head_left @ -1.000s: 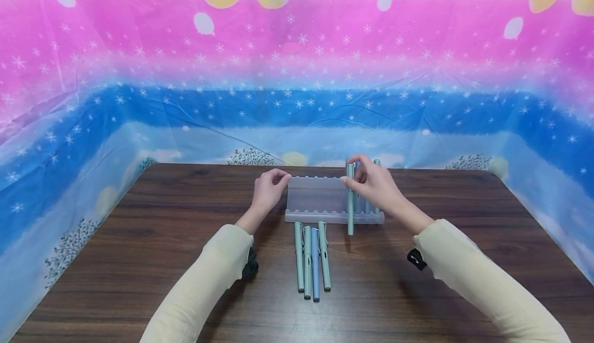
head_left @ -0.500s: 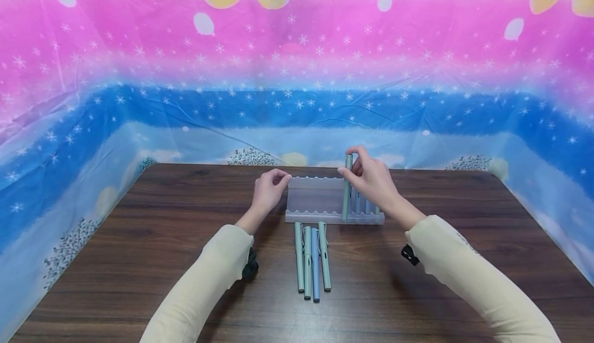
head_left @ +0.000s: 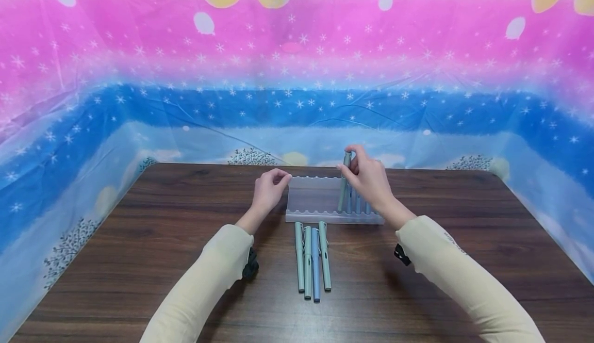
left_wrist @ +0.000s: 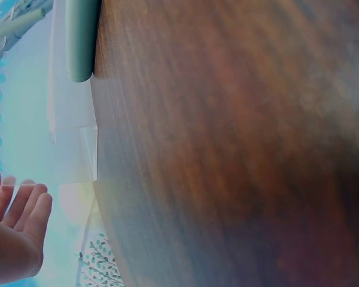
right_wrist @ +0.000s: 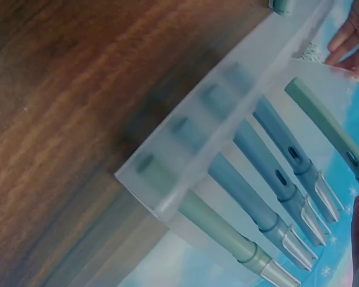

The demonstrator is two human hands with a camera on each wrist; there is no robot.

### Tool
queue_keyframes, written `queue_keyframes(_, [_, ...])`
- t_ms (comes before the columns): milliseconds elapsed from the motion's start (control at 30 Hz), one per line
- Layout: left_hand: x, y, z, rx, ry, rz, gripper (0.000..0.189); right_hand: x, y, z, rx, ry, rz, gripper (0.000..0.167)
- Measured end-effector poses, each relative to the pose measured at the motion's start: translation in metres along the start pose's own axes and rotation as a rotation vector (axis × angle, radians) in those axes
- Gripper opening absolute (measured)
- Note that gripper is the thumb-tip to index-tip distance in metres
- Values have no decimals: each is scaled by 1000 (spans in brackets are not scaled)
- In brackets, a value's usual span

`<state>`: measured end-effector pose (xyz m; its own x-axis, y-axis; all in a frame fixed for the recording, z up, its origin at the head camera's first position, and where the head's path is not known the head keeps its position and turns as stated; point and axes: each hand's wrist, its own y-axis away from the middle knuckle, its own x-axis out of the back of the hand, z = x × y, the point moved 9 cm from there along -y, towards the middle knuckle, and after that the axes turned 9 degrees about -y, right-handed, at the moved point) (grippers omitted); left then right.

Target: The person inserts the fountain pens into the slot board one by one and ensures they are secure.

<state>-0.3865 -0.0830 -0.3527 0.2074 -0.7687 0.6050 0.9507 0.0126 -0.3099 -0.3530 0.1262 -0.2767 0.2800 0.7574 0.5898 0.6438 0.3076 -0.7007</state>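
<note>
Open desk (head_left: 195, 198) extends left of the pen rack (head_left: 315, 196), whose upper left corner the left hand's (head_left: 269, 189) fingers pinch; four loose pens (head_left: 308, 260) lie before its front edge; the right hand's (head_left: 373, 180) fingers pinch a tilted green pen (head_left: 343, 192) just left of the rack's standing pens (right_wrist: 239, 188).

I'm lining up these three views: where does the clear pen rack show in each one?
Head: the clear pen rack sits just below and right of centre.
Left wrist: the clear pen rack is at upper left, cut off by the top edge.
Right wrist: the clear pen rack runs diagonally from lower middle to upper right.
Shared landmark: the left hand, lower left in left wrist, upper right in right wrist.
</note>
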Motion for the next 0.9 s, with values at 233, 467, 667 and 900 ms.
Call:
queue_keyframes(233, [0, 0, 0, 1, -8, 0, 20, -12, 8, 1, 22, 33, -40, 39])
queue_keyframes(467, [0, -1, 0, -4, -11, 9, 20, -13, 9, 5, 4, -15, -51, 37])
queue_keyframes(667, [1, 0, 2, -6, -13, 16, 19, -16, 10, 10, -19, -42, -76, 37])
queue_keyframes(900, [1, 0, 1, -2, -17, 12, 20, -23, 13, 16, -28, -73, -152, 40])
